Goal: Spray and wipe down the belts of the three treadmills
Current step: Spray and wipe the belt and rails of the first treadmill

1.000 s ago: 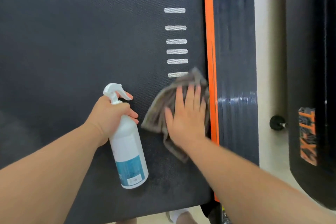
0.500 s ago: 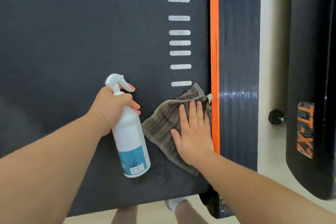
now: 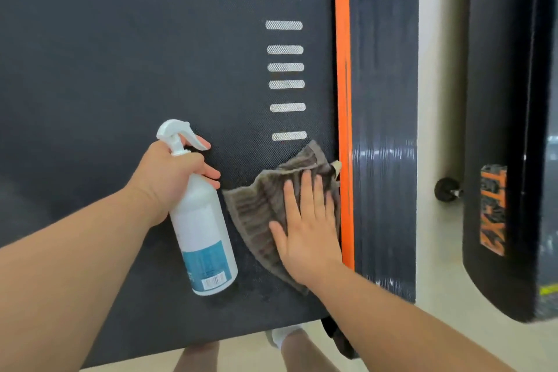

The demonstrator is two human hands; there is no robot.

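Dark belt (image 3: 120, 69) beside orange strip (image 3: 342, 69); left hand (image 3: 169, 172) grips spray bottle (image 3: 202, 238); right hand (image 3: 308, 226) flat on cloth (image 3: 256, 208).

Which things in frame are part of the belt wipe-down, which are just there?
Job: spray bottle, gripped by left hand; brown cloth, pressed flat under right hand; treadmill belt being wiped.
Just there: orange edge strip; ribbed side rail; black wheel; black machine with orange lettering, far right.

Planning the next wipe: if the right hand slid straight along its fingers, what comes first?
The right hand would likely cross the lowest white dash on the belt, beside the orange strip; nothing raised shows ahead.
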